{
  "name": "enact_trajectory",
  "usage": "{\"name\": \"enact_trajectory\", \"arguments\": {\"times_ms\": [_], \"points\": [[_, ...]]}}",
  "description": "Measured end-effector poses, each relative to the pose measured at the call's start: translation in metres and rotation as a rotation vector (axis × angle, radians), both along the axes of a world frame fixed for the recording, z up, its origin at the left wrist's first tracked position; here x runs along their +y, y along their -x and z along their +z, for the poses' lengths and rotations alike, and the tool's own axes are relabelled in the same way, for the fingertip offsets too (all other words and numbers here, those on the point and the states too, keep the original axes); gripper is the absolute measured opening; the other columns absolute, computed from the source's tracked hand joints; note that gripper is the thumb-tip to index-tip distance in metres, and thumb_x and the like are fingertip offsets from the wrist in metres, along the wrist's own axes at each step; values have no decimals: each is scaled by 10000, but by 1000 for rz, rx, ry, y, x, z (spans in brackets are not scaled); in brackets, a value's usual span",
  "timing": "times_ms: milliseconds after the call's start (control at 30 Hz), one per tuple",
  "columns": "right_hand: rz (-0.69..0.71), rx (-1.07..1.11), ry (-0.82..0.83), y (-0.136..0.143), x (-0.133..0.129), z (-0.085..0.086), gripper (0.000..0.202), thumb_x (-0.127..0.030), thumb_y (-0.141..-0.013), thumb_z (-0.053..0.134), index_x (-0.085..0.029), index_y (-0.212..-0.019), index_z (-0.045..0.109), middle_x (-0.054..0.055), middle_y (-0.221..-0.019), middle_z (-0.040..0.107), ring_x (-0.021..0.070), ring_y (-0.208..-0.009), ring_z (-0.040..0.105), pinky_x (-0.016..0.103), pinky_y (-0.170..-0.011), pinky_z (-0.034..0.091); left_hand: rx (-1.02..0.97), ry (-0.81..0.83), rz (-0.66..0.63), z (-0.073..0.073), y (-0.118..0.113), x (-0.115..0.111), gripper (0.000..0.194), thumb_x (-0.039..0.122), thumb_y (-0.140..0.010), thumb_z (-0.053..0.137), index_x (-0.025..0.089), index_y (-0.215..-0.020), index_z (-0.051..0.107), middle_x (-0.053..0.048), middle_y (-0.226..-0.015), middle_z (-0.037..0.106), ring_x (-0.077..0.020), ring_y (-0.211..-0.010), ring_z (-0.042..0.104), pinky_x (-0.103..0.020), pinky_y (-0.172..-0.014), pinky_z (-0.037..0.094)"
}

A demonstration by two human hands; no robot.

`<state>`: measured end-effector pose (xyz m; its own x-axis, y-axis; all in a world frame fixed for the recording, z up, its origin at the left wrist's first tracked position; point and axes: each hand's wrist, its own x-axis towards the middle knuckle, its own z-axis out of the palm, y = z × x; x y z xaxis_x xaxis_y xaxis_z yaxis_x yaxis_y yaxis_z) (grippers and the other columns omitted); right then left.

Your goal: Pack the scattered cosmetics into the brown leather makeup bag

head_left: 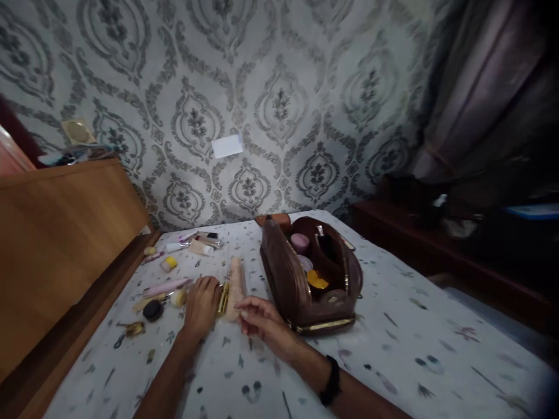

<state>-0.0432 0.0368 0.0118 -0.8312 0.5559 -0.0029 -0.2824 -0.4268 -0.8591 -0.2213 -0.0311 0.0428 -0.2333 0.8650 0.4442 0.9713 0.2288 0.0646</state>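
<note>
My left hand (202, 304) lies palm down on the patterned white cloth, fingers flat, beside some slim gold tubes (223, 299). Just right of these is a long peach tube (236, 282), its far end pointing to the wall. My right hand (264, 323) has its fingers bent, with thumb and fingertips closed at the tube's near end. A brown bag (283, 267) stands unzipped to the right, holding a pink round item (299, 242), a yellow item (317, 280) and a dark item. Left of my left hand lie a pink tube (166, 287), a fluffy brush (178, 298) and a black round item (152, 311).
Farther back on the cloth (384, 326) are more tubes (201, 247) and a yellow-capped item (168, 263). A gold-coloured item (133, 329) lies near the left edge. Wooden furniture (70, 233) borders the left side; a patterned wall (279, 116) rises behind. Dark furniture (402, 238) stands right.
</note>
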Motion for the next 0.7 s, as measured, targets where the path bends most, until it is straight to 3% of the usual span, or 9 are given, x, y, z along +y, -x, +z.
{"name": "enact_trajectory", "arguments": {"times_ms": [100, 200, 300, 400, 533, 700], "points": [[-29, -59, -133, 1, -3, -2, 476, -534, -682, 808, -160, -938, 665, -12, -725, 628, 106, -576, 554, 230, -525, 378, 4, 34, 22, 0, 1, -2, 269, 214, -997, 389, 189, -924, 647, -76, -988, 683, -242, -947, 586, -370, -840, 420], [-150, -161, -332, 1, -4, -3, 406, -538, -766, 711, -173, -937, 666, 11, -726, 626, 158, -648, 585, 261, -564, 421, 6, 51, 39, -2, 3, -3, 252, 214, -1003, 401, 188, -951, 646, -78, -1021, 676, -242, -993, 581, -373, -875, 417], [-346, -233, -645, 3, -1, -2, 300, -460, -855, 580, -187, -928, 679, 70, -869, 656, 219, -817, 628, 316, -688, 484, -3, 79, 53, -2, 4, -1, 250, 231, -1011, 407, 186, -970, 650, -85, -1061, 672, -241, -1042, 582, -376, -903, 420], [-468, -304, -894, 11, 5, -5, 322, -405, -859, 522, -186, -1036, 677, 122, -1069, 637, 274, -1028, 610, 398, -864, 506, -3, 120, 75, 0, 6, -1, 250, 242, -1012, 414, 188, -990, 657, -84, -1128, 670, -241, -1083, 585, -385, -945, 419], [-456, -402, -1021, 33, 12, -14, 465, -379, -833, 532, -163, -1238, 608, 162, -1267, 570, 316, -1238, 516, 496, -1064, 418, 15, 158, 88, 4, 11, -4, 240, 264, -1001, 445, 191, -1071, 663, -88, -1225, 657, -256, -1157, 573, -415, -1018, 397], [-454, -494, -1040, 63, 12, -26, 589, -246, -755, 539, -147, -1335, 551, 170, -1298, 542, 323, -1201, 523, 500, -1056, 426, 6, 165, 102, 14, 16, -12, 250, 314, -981, 486, 217, -1035, 710, -80, -1147, 685, -247, -1072, 613, -391, -944, 434]]}}
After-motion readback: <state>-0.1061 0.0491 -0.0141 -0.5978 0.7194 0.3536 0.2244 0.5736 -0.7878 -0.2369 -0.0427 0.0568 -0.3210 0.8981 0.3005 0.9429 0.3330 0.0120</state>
